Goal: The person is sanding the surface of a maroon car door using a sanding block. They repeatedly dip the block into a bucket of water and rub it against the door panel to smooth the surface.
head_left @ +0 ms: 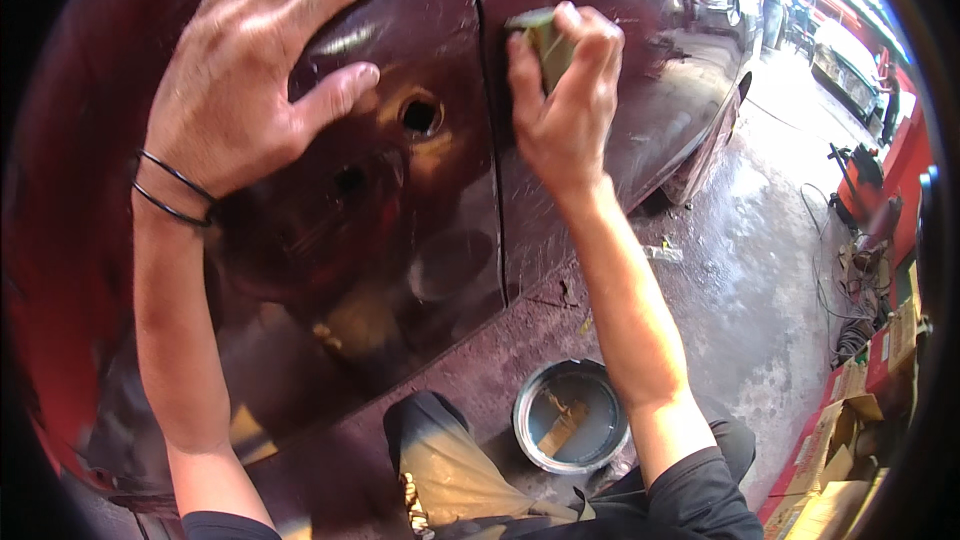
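Dark maroon car bodywork point(400, 200) fills the left and top of the view, wet and shiny. A dark seam runs down it between two panels. My left hand point(255, 60) lies flat on the left panel with its fingers spread, holding nothing. Just right of its thumb is a square hole point(421, 117) ringed by bare, brownish metal. Past the seam, my right hand point(570, 90) grips a greenish sanding block point(549, 45) against the right panel. The fingers hide part of the block.
A round bucket point(525, 410) of murky water stands on the floor by my knee, a brown piece inside. Cardboard boxes point(850, 420) line the lower right. A cable point(815, 225) and a red machine point(890, 170) are at the right. The concrete floor point(740, 300) looks wet.
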Demonstrator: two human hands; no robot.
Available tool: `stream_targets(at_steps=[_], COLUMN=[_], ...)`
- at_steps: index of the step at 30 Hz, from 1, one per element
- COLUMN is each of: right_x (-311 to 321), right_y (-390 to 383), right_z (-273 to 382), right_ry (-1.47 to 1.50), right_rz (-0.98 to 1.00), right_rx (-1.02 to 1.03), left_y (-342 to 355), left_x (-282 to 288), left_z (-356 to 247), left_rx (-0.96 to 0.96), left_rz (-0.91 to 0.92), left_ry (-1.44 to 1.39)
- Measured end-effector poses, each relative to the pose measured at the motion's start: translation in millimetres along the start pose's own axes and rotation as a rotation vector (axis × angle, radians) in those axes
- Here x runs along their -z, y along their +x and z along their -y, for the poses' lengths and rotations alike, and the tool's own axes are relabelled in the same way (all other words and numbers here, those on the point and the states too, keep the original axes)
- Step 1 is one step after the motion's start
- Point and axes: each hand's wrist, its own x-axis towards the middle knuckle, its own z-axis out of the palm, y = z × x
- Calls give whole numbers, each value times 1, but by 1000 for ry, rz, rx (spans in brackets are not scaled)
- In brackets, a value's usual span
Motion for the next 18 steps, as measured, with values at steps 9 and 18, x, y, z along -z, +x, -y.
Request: stream_targets(at_steps=[9,18], right_x=[52,5], right_y=[-188,-59], right_z=[19,21], right_ry=[78,-7], right_rz=[162,29], right_rx=[-40,84], left_y=[-6,-7], left_x=[-6,4], left_z=[1,-25], left_rx=[43,21], left_rz=[20,-24], left_ry=[88,65])
